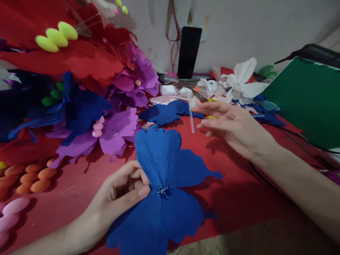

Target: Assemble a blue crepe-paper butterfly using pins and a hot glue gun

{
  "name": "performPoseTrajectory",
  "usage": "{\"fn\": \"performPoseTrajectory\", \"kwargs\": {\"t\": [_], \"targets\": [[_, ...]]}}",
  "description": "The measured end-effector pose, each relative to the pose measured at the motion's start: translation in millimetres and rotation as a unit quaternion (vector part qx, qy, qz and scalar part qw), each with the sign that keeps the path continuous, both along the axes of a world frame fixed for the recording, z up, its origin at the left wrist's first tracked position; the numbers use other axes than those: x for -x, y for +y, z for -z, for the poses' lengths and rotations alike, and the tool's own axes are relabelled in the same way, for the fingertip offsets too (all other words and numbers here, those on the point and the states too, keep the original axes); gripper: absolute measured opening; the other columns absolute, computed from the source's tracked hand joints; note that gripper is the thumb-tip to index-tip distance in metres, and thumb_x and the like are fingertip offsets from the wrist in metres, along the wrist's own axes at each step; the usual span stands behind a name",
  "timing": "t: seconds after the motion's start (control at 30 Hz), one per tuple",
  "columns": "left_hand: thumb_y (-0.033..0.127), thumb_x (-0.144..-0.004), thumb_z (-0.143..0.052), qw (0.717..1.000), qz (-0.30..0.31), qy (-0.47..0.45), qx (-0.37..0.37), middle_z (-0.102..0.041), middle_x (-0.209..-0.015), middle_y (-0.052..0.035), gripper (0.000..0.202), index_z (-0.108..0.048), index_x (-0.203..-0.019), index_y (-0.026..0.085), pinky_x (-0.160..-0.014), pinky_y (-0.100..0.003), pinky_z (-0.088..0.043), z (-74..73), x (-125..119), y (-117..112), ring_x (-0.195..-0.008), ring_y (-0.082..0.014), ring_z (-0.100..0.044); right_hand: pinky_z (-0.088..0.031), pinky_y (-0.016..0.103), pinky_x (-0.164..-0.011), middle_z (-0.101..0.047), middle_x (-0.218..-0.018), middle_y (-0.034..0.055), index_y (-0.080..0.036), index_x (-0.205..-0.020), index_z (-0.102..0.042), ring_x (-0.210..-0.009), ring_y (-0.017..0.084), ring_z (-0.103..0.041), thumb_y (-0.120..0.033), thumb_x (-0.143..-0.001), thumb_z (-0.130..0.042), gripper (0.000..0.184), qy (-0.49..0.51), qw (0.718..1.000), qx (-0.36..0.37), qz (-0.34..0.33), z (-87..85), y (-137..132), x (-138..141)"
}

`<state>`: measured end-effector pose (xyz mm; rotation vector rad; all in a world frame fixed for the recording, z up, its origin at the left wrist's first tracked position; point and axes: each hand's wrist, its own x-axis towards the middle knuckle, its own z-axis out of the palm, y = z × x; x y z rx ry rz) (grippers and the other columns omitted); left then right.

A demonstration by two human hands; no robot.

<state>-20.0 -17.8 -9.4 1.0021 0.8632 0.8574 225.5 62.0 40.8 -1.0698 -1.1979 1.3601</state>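
Observation:
My left hand [124, 191] pinches a blue crepe-paper flower [164, 177] by its left edge, thumb pressed close to the wire knot [164, 191] at the flower's middle. The flower lies flat on the red sheet [233, 184]. My right hand [228, 124] hovers further back with fingers stretched out to the left, holding nothing. Its fingertips are close to a clear glue stick [191, 120] and a loose blue petal piece [167, 112].
Finished red, purple and dark blue paper flowers [87, 85] pile up at the left. Orange foam ovals [32, 177] and pink ones [10, 212] lie at the left edge. A white flower [243, 81], a black phone [189, 51] and green card [308, 95] sit behind.

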Motion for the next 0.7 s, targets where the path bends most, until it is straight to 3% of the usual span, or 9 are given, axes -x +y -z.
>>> {"fn": "performPoseTrajectory", "kwargs": {"t": [0.13, 0.27, 0.43, 0.7], "targets": [[0.041, -0.072, -0.077, 1.0, -0.001, 0.012, -0.003, -0.056, -0.066, 0.006, 0.019, -0.064, -0.075, 0.028, -0.052, -0.013, -0.045, 0.9, -1, 0, -0.053, -0.0071, -0.048, -0.052, 0.019, -0.058, -0.066, -0.084, -0.0036, -0.021, -0.076, -0.069, -0.057, 0.005, -0.058, -0.011, -0.06, -0.068, 0.019, 0.024, 1.0, 0.003, 0.006, -2.7, 1, 0], [0.042, -0.073, -0.076, 1.0, -0.001, 0.03, 0.006, -0.054, -0.065, 0.0052, 0.023, -0.062, -0.075, 0.025, -0.05, -0.013, -0.042, 2.2, 1, 0, -0.053, -0.0077, -0.046, -0.043, 0.018, -0.05, -0.053, -0.068, -0.0045, -0.017, -0.079, -0.067, -0.05, 0.003, -0.043, -0.009, -0.061, -0.063, 0.021, 0.04, 0.999, 0.015, 0.014, -5.4, 0, 3], [0.044, -0.073, -0.076, 1.0, 0.007, 0.027, 0.008, -0.052, -0.063, 0.0053, 0.025, -0.061, -0.074, 0.025, -0.05, -0.014, -0.041, 1.4, 3, -1, -0.052, -0.0079, -0.044, -0.028, 0.018, -0.042, -0.044, -0.066, -0.0039, -0.016, -0.077, -0.062, -0.049, 0.003, -0.031, -0.005, -0.059, -0.062, 0.02, 0.052, 0.998, 0.03, 0.019, -8.9, -2, 3], [0.046, -0.072, -0.077, 0.999, 0.005, 0.032, 0.013, -0.053, -0.066, 0.0062, 0.025, -0.062, -0.076, 0.026, -0.053, -0.013, -0.041, 0.6, 1, -1, -0.055, -0.0073, -0.045, -0.02, 0.02, -0.04, -0.031, -0.056, -0.0046, -0.018, -0.072, -0.053, -0.047, 0.006, -0.025, -0.014, -0.065, -0.049, 0.009, 0.089, 0.993, 0.074, -0.013, -18.9, -5, 3]]}}
